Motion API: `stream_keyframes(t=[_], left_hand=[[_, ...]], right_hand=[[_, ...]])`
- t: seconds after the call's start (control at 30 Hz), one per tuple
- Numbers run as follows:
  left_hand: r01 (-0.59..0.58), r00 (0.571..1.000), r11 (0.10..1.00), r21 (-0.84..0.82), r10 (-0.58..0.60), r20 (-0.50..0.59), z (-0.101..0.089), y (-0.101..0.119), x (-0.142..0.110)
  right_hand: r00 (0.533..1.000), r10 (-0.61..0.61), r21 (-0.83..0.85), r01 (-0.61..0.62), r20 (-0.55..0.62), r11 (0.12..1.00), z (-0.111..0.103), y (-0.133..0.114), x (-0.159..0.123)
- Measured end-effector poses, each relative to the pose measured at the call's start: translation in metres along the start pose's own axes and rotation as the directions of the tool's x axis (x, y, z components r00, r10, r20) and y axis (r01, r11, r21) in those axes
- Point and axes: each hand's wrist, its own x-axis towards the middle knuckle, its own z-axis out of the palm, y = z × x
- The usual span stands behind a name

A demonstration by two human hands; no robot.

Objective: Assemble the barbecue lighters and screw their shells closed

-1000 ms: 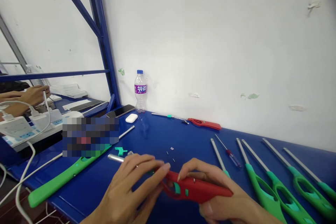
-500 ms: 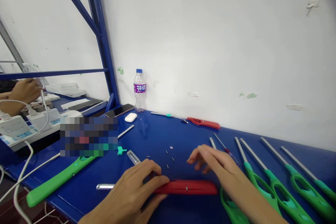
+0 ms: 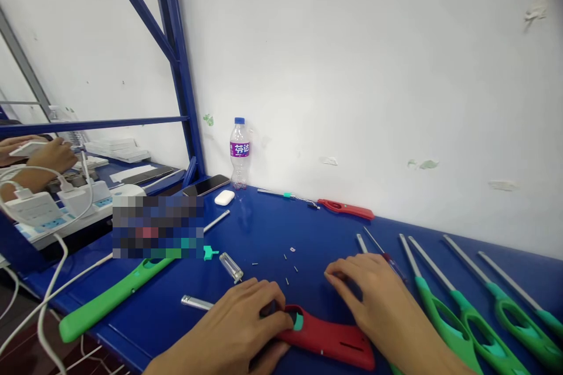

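My left hand [image 3: 237,322] is closed around the red long-nosed lighter [image 3: 328,340], near its teal trigger. The lighter's metal tube [image 3: 197,303] sticks out to the left of the hand, and its red handle points right. My right hand [image 3: 373,299] hovers by the handle's far end, fingers loosely bent and nothing visible in them. Beyond the hands lie several small screws [image 3: 287,281] and a tiny pale part [image 3: 292,249]. A clear fuel tank [image 3: 231,267] lies past my left hand, with a teal trigger piece [image 3: 210,252] to its left.
Several green lighters [image 3: 444,322] and a screwdriver [image 3: 387,258] lie on the right. Another green lighter [image 3: 101,304] is at left. A red casing [image 3: 345,209], a bottle [image 3: 240,155], a phone [image 3: 206,185] and a white case [image 3: 224,197] line the back. Another person's hand [image 3: 53,155] shows far left.
My left hand has turned the red lighter from edge-on to its broad side, with the teal trigger now showing. The handle tilts toward me. My right hand's thumb has come into view.
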Motion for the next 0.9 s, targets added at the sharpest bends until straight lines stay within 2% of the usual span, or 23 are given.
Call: stream_keyframes(t=[0.17, 0.33, 0.6, 0.7, 0.8, 0.9], left_hand=[[-0.012, 1.0, 1.0, -0.006, 0.012, 0.002, 0.0, 0.0, -0.001], [-0.031, 0.999, 0.999, -0.01, 0.031, -0.021, 0.005, -0.006, -0.004], [-0.005, 0.999, 1.0, -0.026, 0.004, -0.04, 0.005, -0.005, -0.001], [-0.014, 1.0, 1.0, -0.021, 0.013, -0.021, 0.011, -0.01, -0.002], [-0.022, 1.0, 1.0, -0.006, 0.022, -0.02, 0.016, -0.017, -0.004], [-0.003, 0.999, 0.999, -0.042, 0.002, -0.042, 0.02, -0.022, -0.005]], right_hand=[[0.995, 0.0, -0.141, 0.014, 0.097, 0.99, -0.005, -0.017, 0.022], [0.97, -0.079, -0.3, 0.148, 0.23, 0.943, -0.007, -0.036, 0.054], [0.901, -0.135, -0.364, 0.298, 0.412, 0.883, -0.004, -0.05, 0.057], [0.912, -0.143, -0.331, 0.281, 0.385, 0.901, -0.005, -0.047, 0.056], [0.951, -0.086, -0.284, 0.174, 0.297, 0.943, -0.008, -0.038, 0.055], [0.968, -0.023, -0.202, 0.075, 0.25, 0.977, -0.013, -0.029, 0.053]])
